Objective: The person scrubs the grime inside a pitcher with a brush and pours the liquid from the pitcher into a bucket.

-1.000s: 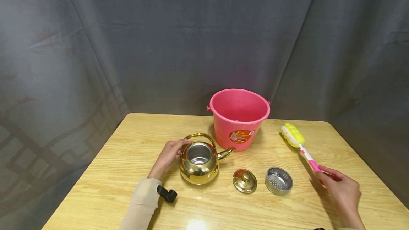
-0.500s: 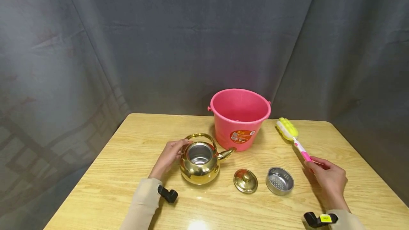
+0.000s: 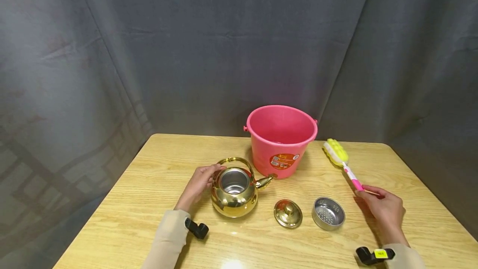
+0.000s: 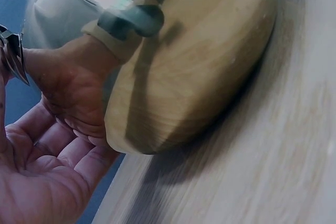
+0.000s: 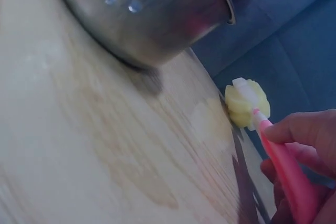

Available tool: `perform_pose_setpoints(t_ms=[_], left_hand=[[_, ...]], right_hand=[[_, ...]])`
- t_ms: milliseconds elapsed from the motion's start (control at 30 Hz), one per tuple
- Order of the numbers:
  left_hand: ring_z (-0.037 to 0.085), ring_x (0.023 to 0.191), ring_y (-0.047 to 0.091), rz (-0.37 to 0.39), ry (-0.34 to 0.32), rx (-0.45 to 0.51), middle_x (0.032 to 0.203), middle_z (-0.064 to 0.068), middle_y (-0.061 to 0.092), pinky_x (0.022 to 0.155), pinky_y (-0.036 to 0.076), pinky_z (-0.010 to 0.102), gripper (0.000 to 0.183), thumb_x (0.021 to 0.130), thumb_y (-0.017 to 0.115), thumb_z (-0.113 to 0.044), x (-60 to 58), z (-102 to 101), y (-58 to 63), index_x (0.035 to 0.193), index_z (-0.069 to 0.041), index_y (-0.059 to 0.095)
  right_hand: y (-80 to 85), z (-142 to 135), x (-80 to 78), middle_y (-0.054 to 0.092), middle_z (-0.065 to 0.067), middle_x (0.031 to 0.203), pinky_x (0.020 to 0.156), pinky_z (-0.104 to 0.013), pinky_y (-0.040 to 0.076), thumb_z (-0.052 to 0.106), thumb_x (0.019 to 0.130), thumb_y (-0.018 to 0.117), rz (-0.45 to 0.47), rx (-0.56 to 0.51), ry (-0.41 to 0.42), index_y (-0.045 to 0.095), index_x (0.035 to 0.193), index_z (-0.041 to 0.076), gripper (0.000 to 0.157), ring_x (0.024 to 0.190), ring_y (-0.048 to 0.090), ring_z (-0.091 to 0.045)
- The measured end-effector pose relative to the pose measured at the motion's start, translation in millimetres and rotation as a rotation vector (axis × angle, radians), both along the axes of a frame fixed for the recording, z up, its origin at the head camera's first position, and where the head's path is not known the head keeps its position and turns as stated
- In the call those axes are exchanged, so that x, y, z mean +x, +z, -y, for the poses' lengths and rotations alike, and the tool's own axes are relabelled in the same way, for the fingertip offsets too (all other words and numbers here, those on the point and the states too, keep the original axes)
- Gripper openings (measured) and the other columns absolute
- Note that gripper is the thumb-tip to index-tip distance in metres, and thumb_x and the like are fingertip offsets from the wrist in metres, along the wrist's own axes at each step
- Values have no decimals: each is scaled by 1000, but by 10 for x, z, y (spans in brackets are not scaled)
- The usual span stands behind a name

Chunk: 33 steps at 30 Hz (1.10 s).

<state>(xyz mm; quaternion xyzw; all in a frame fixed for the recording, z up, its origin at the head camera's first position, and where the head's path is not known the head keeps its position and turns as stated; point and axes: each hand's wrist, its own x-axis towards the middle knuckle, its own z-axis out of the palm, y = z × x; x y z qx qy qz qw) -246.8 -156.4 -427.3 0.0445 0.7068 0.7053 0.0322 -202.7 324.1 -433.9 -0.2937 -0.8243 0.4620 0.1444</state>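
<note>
A gold teapot stands lidless on the table, its steel inside showing and its spout pointing right. My left hand holds it on the left side, at the foot of the hoop handle. In the left wrist view, the fingers curl against the shiny body. On the right, my right hand grips the pink end of a long-handled sponge brush. Its yellow-and-white sponge head points away towards the back of the table. Thumb and fingers close round the pink handle in the right wrist view.
Behind the teapot stands a pink bucket with a red label. A gold lid with a knob and a steel strainer cup with a perforated bottom lie between the hands. Grey curtains surround the wooden table.
My right hand has moved left with the sponge brush, then stayed there over the last half second. The left hand and the teapot keep their place.
</note>
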Motion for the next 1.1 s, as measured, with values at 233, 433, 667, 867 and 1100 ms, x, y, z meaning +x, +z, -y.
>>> perform_pose_setpoints(t_ms=[233,433,667,867,1100], left_hand=[[7,60,36,-3,-10,0,68,-3,45,59,43,20,40,98,53,-27,0,13,-31,116,6,66],[8,58,33,-7,-8,-7,63,-4,35,56,38,19,39,98,52,-27,9,13,-41,116,4,68],[8,62,38,-5,-6,-6,73,-2,47,59,43,19,39,98,52,-27,12,7,-33,116,4,67],[8,62,38,1,-7,-2,72,-2,46,58,42,19,38,98,53,-26,10,6,-24,116,3,68],[7,56,32,9,-2,-13,63,-4,36,55,37,19,38,97,55,-27,-8,10,-7,115,4,68]], right_hand=[[-20,6,2,71,-5,84,67,-34,33,28,76,83,23,75,40,69,115,-1,51,90,49,-23],[-45,6,2,72,-11,84,66,-35,33,25,77,82,28,106,54,68,115,-4,49,87,50,-25],[-88,3,7,72,-11,80,61,-33,33,22,77,82,6,154,70,69,113,-4,47,75,52,-18],[-125,9,6,72,-15,83,63,-35,32,21,77,82,-22,182,78,69,112,-5,46,75,55,-17],[-138,19,-13,71,-20,91,72,-40,32,18,78,81,-34,181,83,67,114,-7,46,91,56,-33]])
